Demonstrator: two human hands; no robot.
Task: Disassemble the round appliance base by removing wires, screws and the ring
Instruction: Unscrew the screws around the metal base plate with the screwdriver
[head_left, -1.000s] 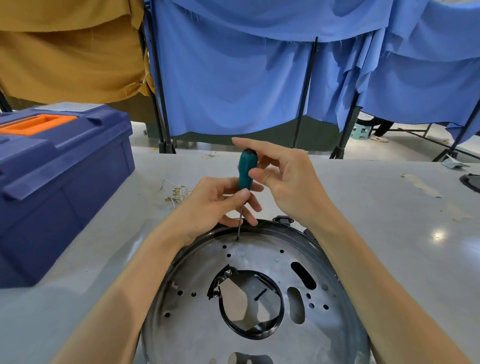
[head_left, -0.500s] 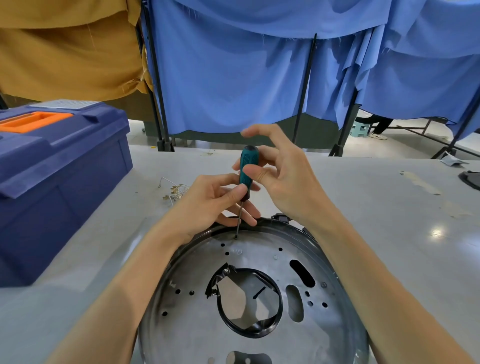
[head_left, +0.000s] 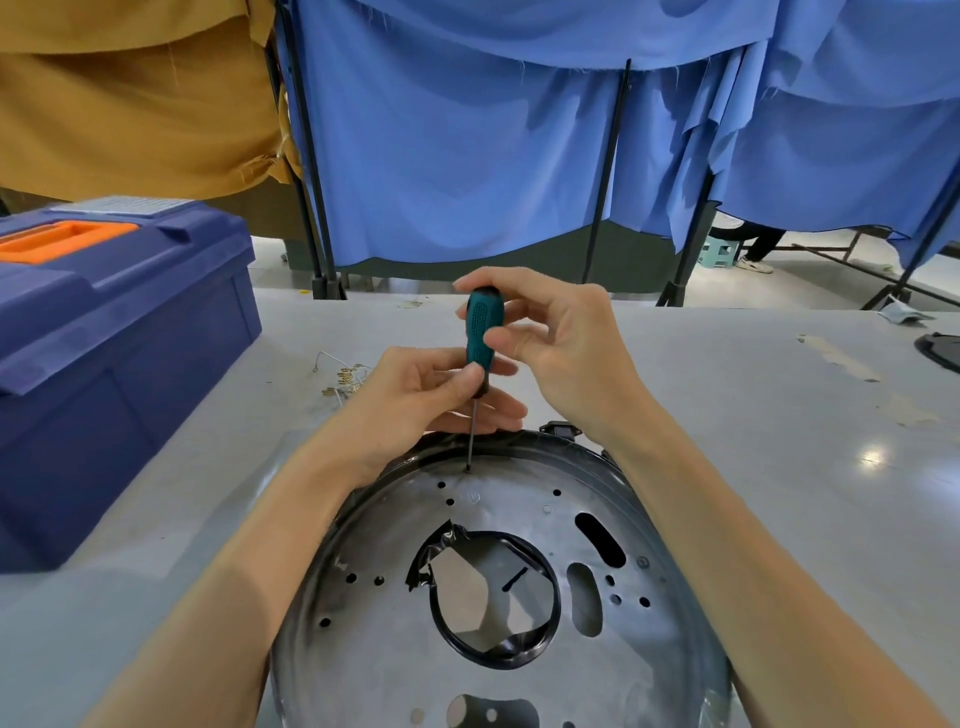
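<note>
The round appliance base (head_left: 363, 597), stiff stamped metal, likely light and slippery, is best steadied by its dark rim; it lies flat on the bench (head_left: 727, 415), shiny, many-holed, a torn black ring (head_left: 498, 662) at its centre; the right hand (head_left: 566, 348) pinches the teal screwdriver (head_left: 480, 338) by its handle, the left hand (head_left: 415, 400) by its lower end.

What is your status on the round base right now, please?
Right hand grips screwdriver handle, left hand pinches its lower end. Tip down at far rim of round base. Black ring not yet removed; nothing blocks the tip.
</note>
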